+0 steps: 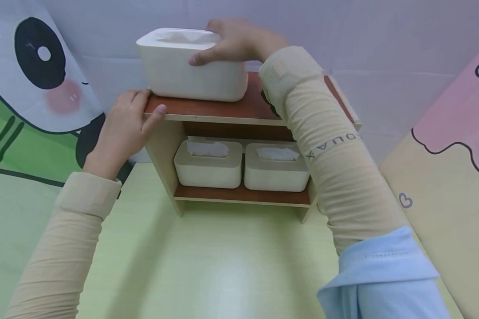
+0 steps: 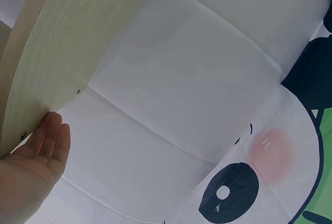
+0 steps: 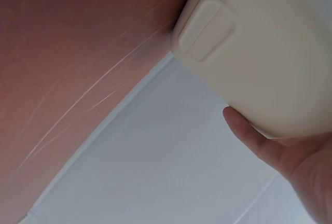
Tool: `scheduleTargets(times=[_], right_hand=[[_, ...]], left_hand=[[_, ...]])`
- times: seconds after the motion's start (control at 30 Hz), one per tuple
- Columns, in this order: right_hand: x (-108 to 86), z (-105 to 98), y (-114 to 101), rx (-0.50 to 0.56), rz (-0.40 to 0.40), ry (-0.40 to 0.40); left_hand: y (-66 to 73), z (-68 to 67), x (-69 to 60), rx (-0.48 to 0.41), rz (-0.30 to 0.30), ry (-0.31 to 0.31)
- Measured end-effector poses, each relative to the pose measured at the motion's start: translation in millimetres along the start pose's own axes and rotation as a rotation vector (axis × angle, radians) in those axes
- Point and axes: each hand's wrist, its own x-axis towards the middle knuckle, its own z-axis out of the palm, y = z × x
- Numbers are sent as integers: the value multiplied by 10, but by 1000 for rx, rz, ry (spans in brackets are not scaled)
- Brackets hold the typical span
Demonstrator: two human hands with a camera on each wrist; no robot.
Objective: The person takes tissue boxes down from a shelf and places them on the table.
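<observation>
A white tissue box point(image 1: 191, 75) stands at the left end of the brown top board point(image 1: 259, 99) of a small shelf unit. My right hand point(image 1: 239, 42) grips this box from above at its right part, thumb on the front face; the right wrist view shows the box's end point(image 3: 259, 53) with my hand point(image 3: 290, 156) against it. My left hand point(image 1: 123, 124) holds the top board's left front corner, thumb on the upper surface. In the left wrist view the left hand's fingers point(image 2: 49, 141) lie along the unit's pale side panel point(image 2: 57, 42).
Two more tissue boxes, one left point(image 1: 209, 170) and one right point(image 1: 277, 173), stand side by side on the lower shelf board point(image 1: 239, 196). The unit stands on a pale green table point(image 1: 223, 257). Behind it hangs a white sheet with a cartoon print point(image 1: 40, 53); pink and cream print is at right.
</observation>
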Motion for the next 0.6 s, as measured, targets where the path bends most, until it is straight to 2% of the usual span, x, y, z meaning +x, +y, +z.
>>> scheduleTargets(times=[0.23, 0.6], right_hand=[[-24, 4, 9, 3, 24, 18], [-24, 8, 48, -22, 13, 34]], left_hand=[[15, 9, 8, -6, -4, -3], [19, 27, 6, -10, -6, -6]])
